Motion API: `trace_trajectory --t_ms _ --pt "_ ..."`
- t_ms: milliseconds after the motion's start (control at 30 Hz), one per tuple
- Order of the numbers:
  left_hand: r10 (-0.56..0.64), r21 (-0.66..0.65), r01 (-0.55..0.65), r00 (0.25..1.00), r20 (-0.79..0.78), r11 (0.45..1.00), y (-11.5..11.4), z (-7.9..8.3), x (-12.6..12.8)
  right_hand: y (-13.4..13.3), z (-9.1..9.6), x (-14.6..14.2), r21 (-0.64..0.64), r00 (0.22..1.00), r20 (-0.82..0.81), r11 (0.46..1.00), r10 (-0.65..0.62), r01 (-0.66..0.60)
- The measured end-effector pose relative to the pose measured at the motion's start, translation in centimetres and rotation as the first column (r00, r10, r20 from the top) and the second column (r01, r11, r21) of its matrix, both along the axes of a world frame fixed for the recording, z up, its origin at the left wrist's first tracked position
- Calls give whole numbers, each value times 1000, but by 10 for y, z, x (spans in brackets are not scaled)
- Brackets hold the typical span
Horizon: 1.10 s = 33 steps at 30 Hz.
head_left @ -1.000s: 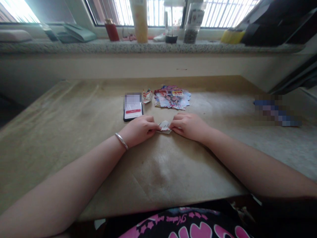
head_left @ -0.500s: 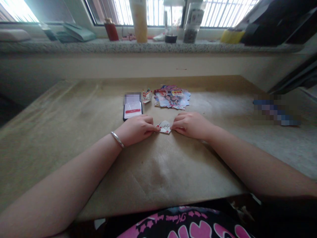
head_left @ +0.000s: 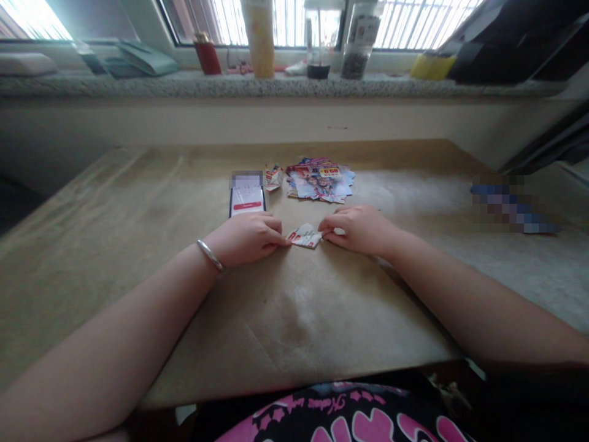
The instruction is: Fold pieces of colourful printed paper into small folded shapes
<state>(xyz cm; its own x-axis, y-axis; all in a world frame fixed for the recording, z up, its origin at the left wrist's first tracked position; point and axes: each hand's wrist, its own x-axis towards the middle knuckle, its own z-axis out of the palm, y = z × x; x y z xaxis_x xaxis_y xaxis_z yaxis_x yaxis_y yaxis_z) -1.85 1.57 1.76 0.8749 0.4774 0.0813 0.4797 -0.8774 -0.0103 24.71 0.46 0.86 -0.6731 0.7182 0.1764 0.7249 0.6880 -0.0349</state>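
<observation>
A small folded paper (head_left: 304,236), white with red print, lies on the table between my hands. My left hand (head_left: 251,237) pinches its left corner with thumb and forefinger; a silver bangle circles that wrist. At the opposite corner, my right hand (head_left: 356,228) grips the paper between closed fingertips. Just beyond my left hand lies a phone (head_left: 247,195) with a lit screen and a red bar on it. Another folded paper piece (head_left: 274,178) sits right of the phone. Farther back is a fanned stack of colourful printed leaflets (head_left: 319,181).
The tan tabletop (head_left: 285,331) runs back to a wall under a stone windowsill (head_left: 184,87). On the sill stand a red bottle (head_left: 208,56), a tall yellowish container (head_left: 258,43), clear jars and a yellow object (head_left: 432,66). A blurred flat item (head_left: 513,209) lies at the right.
My left hand has shifted slightly left, toward the paper's outer corner. More of the paper's printed face shows between my fingers. My right hand has barely moved.
</observation>
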Motion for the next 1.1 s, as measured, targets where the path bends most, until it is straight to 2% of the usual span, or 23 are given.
trace_trajectory --t_ms 100,200,400,567,633,733,867,967,1100 --pt "19 -40 -20 999 -27 999 0 3 -4 0 -1 0 -22 1000 -15 1000 -4 4" --pt "26 -72 -26 1000 3 997 0 5 -7 1 -4 0 -62 994 -104 998 -29 22" --pt "51 -90 -43 994 93 995 3 -3 -9 5 -12 1 -168 953 -295 986 -64 14" --pt "60 -47 -54 989 133 997 4 -10 -5 -1 -13 -8 -160 932 -293 972 -212 171" --pt "99 -20 -97 982 161 995 2 -12 -1 -3 -15 -13 -141 932 -260 965 -253 222" --pt "158 -34 -155 968 193 987 -4 -14 7 -3 -20 -17 -100 941 -254 973 -225 206" --pt "263 -40 -261 940 215 965 -11 -17 16 -1 -23 -17 -107 944 -281 983 -171 146" --pt "335 -46 -332 923 191 942 -17 -17 22 -2 -21 -20 -143 935 -303 978 -186 149" --pt "389 -93 -378 901 192 921 -23 -18 26 -6 -19 -28 -255 903 -356 955 -239 152"
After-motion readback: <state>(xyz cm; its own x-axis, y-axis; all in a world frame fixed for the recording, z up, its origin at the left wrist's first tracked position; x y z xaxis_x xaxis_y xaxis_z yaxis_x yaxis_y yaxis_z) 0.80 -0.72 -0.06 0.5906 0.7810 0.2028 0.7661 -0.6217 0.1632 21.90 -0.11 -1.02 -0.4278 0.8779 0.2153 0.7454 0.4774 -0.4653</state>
